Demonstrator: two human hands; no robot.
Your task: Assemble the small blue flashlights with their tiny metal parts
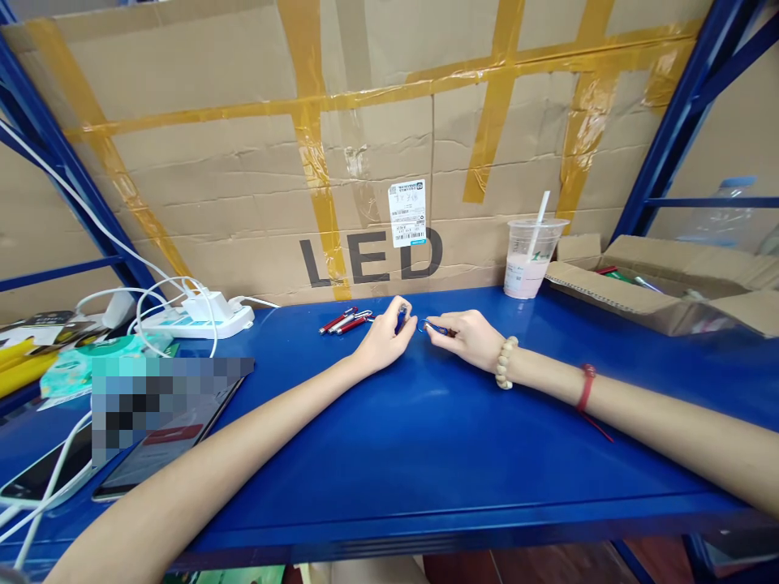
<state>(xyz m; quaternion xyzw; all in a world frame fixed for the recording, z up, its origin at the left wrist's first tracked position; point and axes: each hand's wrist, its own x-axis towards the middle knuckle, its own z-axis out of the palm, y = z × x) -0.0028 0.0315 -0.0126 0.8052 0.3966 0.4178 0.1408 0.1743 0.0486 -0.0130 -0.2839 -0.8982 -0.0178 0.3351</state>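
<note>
My left hand (385,337) is closed around a small dark-blue object (400,318), mostly hidden by the fingers, so its kind is unclear. A short gap away, my right hand (468,334) pinches a blue carabiner clip (433,327) between thumb and fingers; whatever else lies in that palm is hidden. Both hands are just above the blue metal shelf (426,438). Just left of my left hand lie several small red and silver pen-like tubes (341,321), a silver clip showing at one end.
Behind stands a taped cardboard sheet (243,186) marked LED. On the right are a plastic cup (527,259) with a straw and an open cardboard box (654,304). To the left are a white power strip (207,324), loose cables, a tablet (176,438) and a phone (49,474).
</note>
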